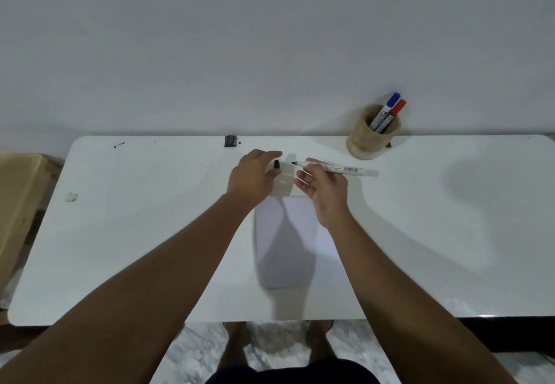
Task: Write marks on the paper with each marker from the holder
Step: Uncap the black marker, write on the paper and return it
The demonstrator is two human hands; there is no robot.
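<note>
A white sheet of paper (295, 242) lies on the white table (120, 233) in front of me. Above its far end, my right hand (322, 187) holds an uncapped black marker (339, 169) level, tip pointing left. My left hand (255, 175) holds the marker's black cap (277, 164) in its fingertips, a short gap from the tip. At the back right stands a wooden holder (371, 137) with a blue-capped marker (390, 104) and a red-capped marker (397, 109) upright in it.
A small black object (230, 140) sits at the table's far edge against the wall. A scrap of tape (71, 196) lies near the left edge. A beige chair (18, 203) stands left of the table. My feet (279, 341) show below the front edge.
</note>
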